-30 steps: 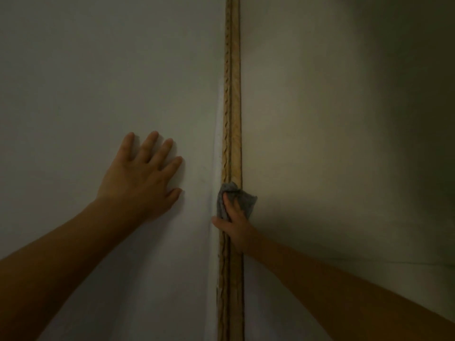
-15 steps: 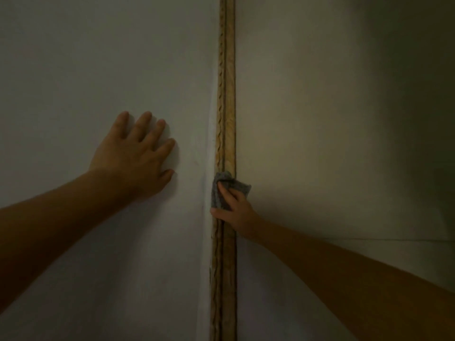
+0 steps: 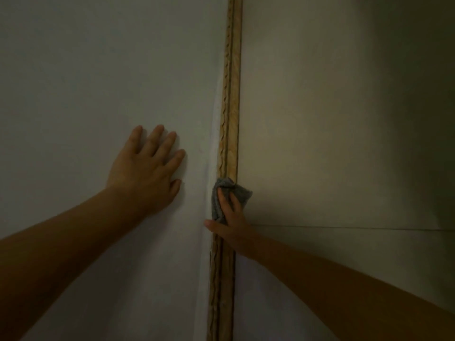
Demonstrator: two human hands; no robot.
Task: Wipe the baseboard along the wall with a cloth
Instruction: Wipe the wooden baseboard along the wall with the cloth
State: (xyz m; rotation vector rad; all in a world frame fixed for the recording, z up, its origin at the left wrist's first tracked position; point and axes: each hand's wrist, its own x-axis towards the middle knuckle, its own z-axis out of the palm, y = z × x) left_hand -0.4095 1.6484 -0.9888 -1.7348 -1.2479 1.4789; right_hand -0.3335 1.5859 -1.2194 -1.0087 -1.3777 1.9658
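Dim, soft-focus view, brightest mid-frame, falling into deep shadow at the right edge.

We note two bare forearms, no sleeves visible. The left hand (image 3: 145,173) and right hand (image 3: 231,230) carry no rings, watches or gloves; fingers (image 3: 157,136) bare to the tips.

no readable text, labels, numbers or signs anywhere
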